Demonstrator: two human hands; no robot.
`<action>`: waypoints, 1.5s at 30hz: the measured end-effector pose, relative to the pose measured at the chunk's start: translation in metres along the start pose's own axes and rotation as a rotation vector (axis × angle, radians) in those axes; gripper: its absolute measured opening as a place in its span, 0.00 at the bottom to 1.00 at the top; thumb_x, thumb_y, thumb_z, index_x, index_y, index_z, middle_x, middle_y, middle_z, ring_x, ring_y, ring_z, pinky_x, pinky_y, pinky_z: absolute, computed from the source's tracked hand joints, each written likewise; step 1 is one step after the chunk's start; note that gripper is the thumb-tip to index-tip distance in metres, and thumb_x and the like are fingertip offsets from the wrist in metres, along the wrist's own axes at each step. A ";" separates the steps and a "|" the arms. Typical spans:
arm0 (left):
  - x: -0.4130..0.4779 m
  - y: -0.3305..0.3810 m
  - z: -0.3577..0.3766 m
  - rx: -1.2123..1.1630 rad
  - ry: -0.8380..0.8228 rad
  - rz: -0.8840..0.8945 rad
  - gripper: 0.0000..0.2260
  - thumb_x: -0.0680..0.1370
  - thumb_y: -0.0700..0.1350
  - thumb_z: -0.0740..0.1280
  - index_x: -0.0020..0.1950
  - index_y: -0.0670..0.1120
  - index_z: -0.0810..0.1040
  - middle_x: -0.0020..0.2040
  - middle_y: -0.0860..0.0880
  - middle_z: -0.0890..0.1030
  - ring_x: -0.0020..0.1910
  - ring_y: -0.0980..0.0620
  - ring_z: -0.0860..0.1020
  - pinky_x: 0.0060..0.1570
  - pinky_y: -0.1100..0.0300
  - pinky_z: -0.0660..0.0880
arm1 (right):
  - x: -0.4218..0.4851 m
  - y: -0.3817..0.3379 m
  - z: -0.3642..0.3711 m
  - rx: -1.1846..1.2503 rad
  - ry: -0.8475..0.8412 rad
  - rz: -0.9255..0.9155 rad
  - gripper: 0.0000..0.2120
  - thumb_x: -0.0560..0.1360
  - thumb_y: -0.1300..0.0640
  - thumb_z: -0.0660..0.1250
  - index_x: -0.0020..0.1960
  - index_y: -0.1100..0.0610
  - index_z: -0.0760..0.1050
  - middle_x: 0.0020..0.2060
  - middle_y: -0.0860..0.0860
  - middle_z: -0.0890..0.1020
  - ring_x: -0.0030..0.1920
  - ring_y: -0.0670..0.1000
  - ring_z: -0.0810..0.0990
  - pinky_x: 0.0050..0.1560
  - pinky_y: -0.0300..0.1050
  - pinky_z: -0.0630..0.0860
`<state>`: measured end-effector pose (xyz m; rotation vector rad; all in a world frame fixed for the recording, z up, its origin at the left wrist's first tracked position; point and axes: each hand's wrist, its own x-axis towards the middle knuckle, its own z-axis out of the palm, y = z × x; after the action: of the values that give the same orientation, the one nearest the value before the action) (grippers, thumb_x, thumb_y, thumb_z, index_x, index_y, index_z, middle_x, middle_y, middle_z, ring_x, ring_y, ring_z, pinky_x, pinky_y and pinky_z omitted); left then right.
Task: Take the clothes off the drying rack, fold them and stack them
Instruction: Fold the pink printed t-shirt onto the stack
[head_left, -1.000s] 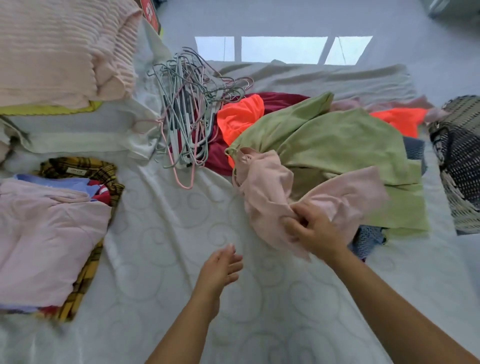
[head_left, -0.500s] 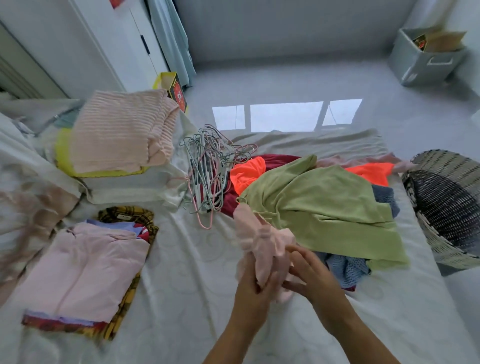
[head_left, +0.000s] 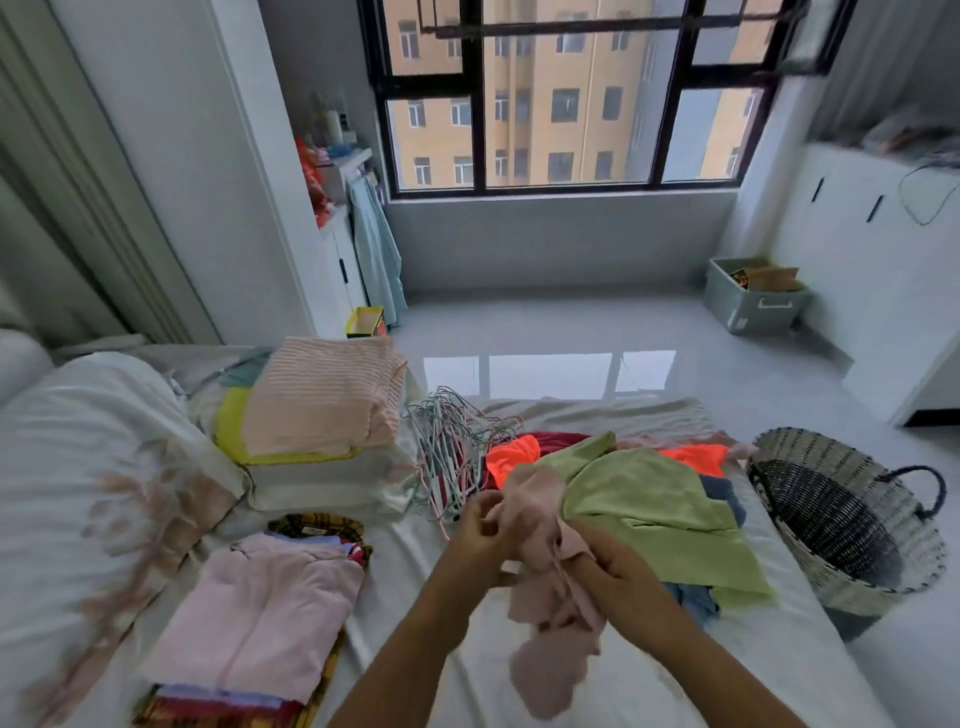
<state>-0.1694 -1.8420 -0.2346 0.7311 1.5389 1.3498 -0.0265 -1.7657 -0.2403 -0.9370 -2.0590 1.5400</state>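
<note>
Both hands grip the pink garment (head_left: 550, 613) close together. Left hand (head_left: 480, 538) holds its upper part; right hand (head_left: 618, 574) clamps the middle.

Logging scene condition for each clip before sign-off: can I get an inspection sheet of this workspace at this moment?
Surface: bed sheet, white and wrinkled.
Job's things: pink garment bunched between both hands; green garment tops the unfolded pile; pink-topped stack near, striped stack farther.
Clutter: hangers heaped beside the pile; woven basket by the bed's right edge.
Grippers: left hand and right hand both grip the pink garment.
Cables: dark cord looped on the right-hand cabinet.
Surroundings: window, grey storage box on the floor, pillow at left.
</note>
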 end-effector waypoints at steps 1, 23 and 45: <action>-0.004 0.012 -0.004 0.053 -0.003 0.024 0.14 0.72 0.53 0.72 0.51 0.49 0.73 0.47 0.47 0.78 0.41 0.53 0.79 0.36 0.59 0.78 | -0.006 -0.012 0.005 -0.054 -0.033 -0.043 0.10 0.78 0.56 0.57 0.52 0.50 0.77 0.50 0.52 0.81 0.48 0.42 0.78 0.48 0.34 0.72; -0.101 0.152 -0.098 0.375 0.361 0.450 0.07 0.75 0.45 0.68 0.41 0.43 0.73 0.38 0.48 0.73 0.38 0.51 0.69 0.39 0.58 0.65 | -0.076 -0.135 -0.108 -0.173 0.176 -0.060 0.11 0.76 0.51 0.64 0.54 0.58 0.72 0.46 0.51 0.77 0.46 0.50 0.76 0.41 0.40 0.71; -0.156 0.197 -0.046 0.698 0.285 0.205 0.11 0.73 0.51 0.70 0.40 0.43 0.81 0.33 0.51 0.81 0.35 0.52 0.76 0.38 0.62 0.71 | -0.077 -0.130 -0.223 0.171 0.160 -0.057 0.05 0.76 0.60 0.66 0.44 0.62 0.77 0.41 0.57 0.80 0.44 0.55 0.77 0.47 0.46 0.73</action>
<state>-0.1777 -1.9554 -0.0057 1.1815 2.2556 1.0782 0.1394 -1.6914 -0.0418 -0.8979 -1.7975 1.5317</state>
